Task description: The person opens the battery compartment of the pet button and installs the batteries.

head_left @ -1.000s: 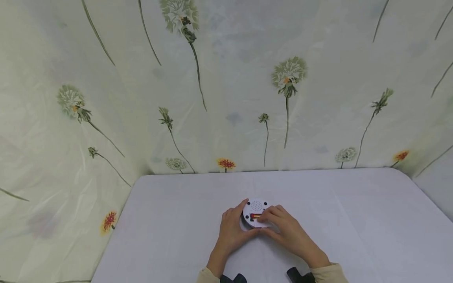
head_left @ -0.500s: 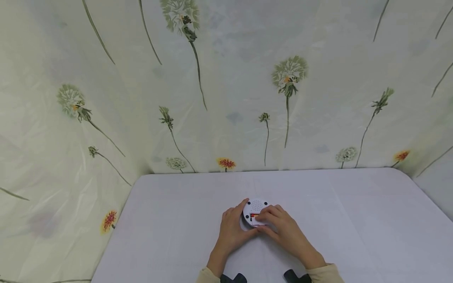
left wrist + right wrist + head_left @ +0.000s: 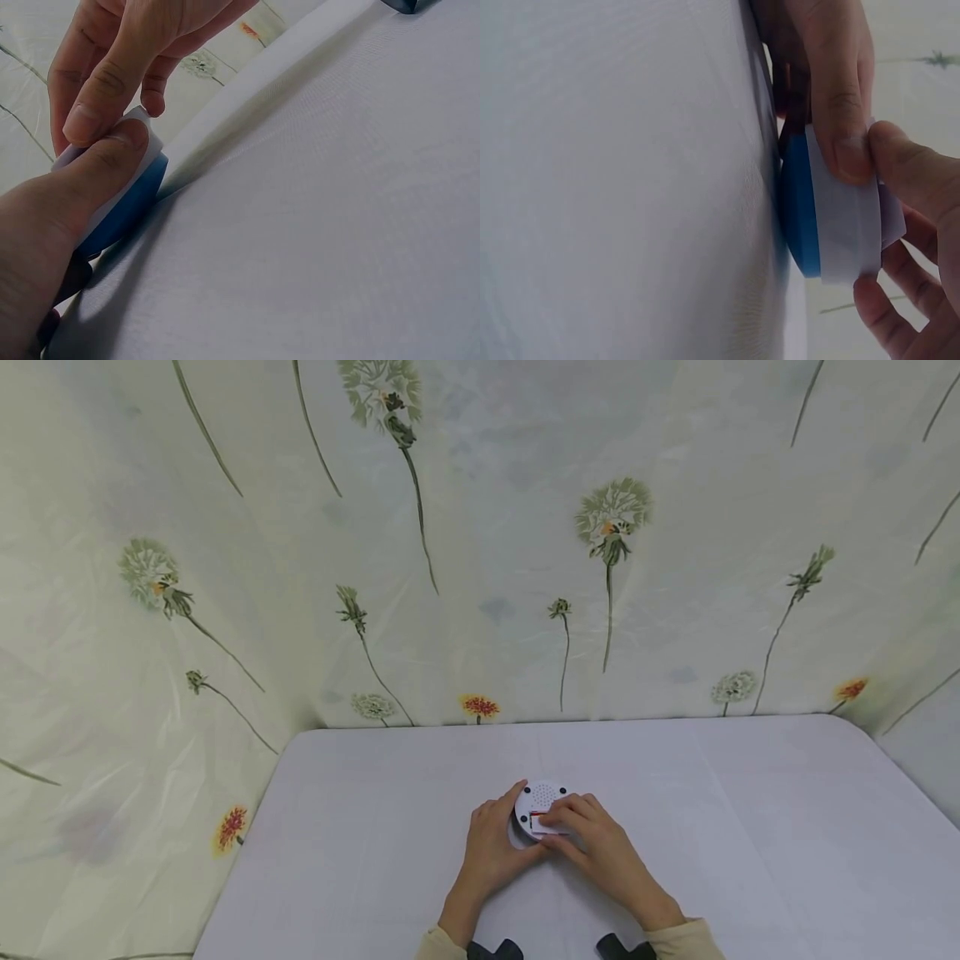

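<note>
A round device (image 3: 544,794) lies face down on the table, its white underside up, with small speaker holes and black feet. Blue shows on its lower part (image 3: 799,214) in the right wrist view. My left hand (image 3: 492,841) grips the rim, fingers along the left side and thumb at the near edge. My right hand (image 3: 602,843) pinches a white battery cover (image 3: 541,827) over the battery compartment, its thumb at the device's near edge. A thin strip of red battery (image 3: 536,813) shows beside the cover; my right fingers hide the rest of the compartment.
A white cloth covers the table (image 3: 390,827). Behind and to the left hangs a curtain (image 3: 495,527) printed with dandelions. Black wrist straps (image 3: 495,950) show near the table's front edge.
My right hand has shifted slightly left and away from me with the battery cover, which now hides most of the red battery seen earlier. My left hand and the device stay in place.
</note>
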Demonstrator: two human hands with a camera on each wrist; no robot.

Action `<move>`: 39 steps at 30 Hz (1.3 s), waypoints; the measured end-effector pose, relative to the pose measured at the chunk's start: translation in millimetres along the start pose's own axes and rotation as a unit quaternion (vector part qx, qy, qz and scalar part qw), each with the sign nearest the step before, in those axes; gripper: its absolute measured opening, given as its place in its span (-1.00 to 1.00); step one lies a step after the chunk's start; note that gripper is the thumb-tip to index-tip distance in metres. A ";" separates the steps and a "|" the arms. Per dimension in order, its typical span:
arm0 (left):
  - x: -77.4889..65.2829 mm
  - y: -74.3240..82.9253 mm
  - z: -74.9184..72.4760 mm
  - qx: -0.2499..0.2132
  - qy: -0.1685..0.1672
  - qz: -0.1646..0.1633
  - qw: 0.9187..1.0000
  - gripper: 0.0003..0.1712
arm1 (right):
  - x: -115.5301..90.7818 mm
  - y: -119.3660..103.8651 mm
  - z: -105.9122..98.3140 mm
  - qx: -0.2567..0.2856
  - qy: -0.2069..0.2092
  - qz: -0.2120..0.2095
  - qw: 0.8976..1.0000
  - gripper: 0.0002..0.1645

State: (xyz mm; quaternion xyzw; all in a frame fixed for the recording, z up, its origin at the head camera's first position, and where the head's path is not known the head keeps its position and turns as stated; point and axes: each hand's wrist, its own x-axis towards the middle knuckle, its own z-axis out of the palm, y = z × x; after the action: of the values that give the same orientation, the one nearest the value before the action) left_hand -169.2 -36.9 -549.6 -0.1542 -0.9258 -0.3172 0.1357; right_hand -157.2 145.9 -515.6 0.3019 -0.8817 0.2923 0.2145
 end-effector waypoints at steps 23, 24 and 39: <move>0.8 1.2 -0.4 -0.009 -0.020 -0.023 0.999 0.05 | 1.3 -3.6 -2.0 -0.017 -0.007 0.010 1.000 -0.63; 0.9 1.4 -0.4 -0.010 -0.022 -0.025 0.999 0.06 | 1.5 -3.7 -2.0 -0.019 -0.008 0.010 1.000 -0.63; 0.2 2.0 -0.7 -0.011 -0.017 -0.025 0.999 0.07 | 1.6 -3.2 2.4 -0.002 0.011 0.024 1.000 -0.69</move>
State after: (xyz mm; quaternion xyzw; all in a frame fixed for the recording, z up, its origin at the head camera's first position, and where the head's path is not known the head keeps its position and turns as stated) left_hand -168.5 -35.8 -547.8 -0.1379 -0.9281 -0.3277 0.1101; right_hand -156.8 141.6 -515.3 0.2765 -0.8869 0.2990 0.2180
